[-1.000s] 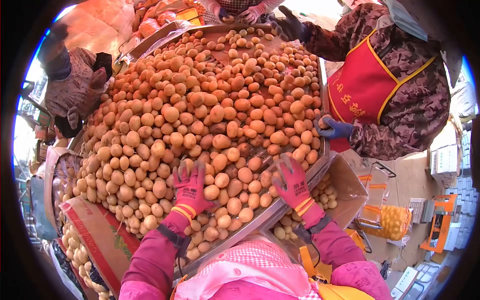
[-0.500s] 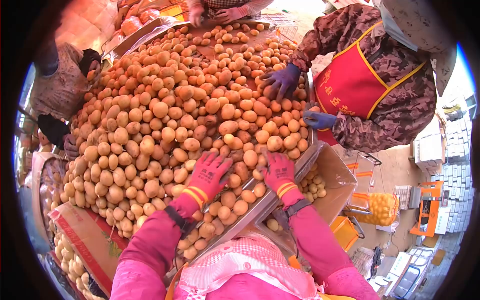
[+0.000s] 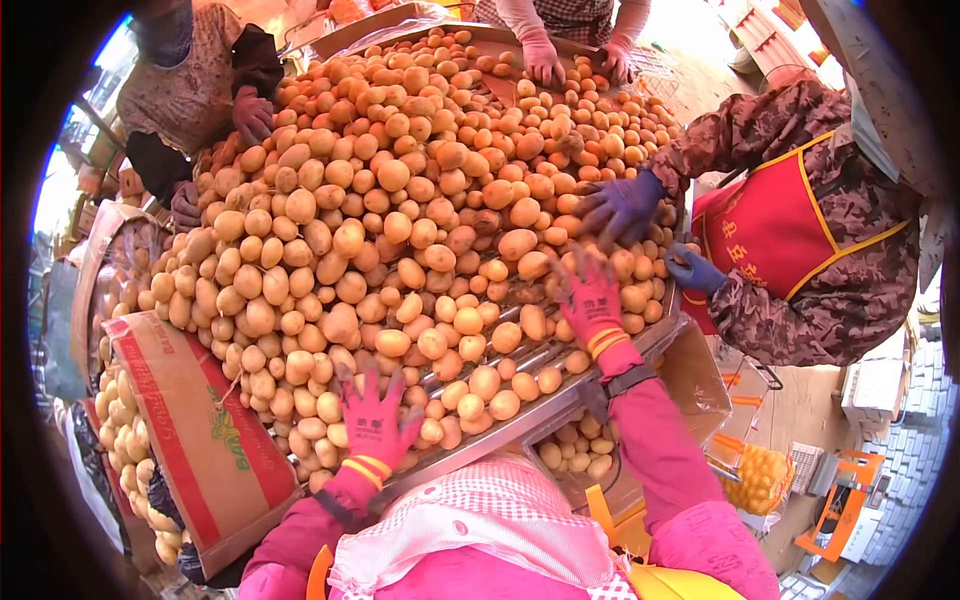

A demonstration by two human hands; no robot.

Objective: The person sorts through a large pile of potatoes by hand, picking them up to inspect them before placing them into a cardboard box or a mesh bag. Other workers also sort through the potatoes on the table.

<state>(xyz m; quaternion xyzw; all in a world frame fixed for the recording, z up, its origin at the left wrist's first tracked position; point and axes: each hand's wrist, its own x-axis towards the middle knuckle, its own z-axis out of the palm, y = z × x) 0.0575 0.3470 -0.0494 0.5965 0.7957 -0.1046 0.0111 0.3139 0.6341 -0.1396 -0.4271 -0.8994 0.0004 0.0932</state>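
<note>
- Many potatoes (image 3: 340, 322) are lying heaped across the surface, beyond the metal rail (image 3: 510, 430), and are spreading thinner close to it.
- Most are showing smooth, tan to golden-brown skins, some round and others plainly oval; farther from the rail they are taking on a more orange tint.
- A few are looking darker and blotchy among the others, and sizes are varying from one to the next.
- Just beyond the rail, narrow metal bars (image 3: 432, 382) are showing through gaps between the potatoes.
- The left hand (image 3: 375, 425), in a pinkish-red glove, is hovering or resting just beyond the rail's left part, beside the potatoes; its fingers are standing apart, and whether they are pressing on any potato is hard to tell.
- The right hand (image 3: 592, 305), gloved alike, is reaching over the potatoes beyond the rail's right part, its fingers spreading apart, with smudges darkening the tips.
- Farther beyond the rail than the right hand, a co-worker's purple-gloved hand (image 3: 622, 207) is spreading over the potatoes.
- Left of the rail, a red-and-tan cardboard box (image 3: 205, 430) is leaning against the heap.
- On the rail's near side, paler potatoes (image 3: 577, 450) are lying in a container.
</note>
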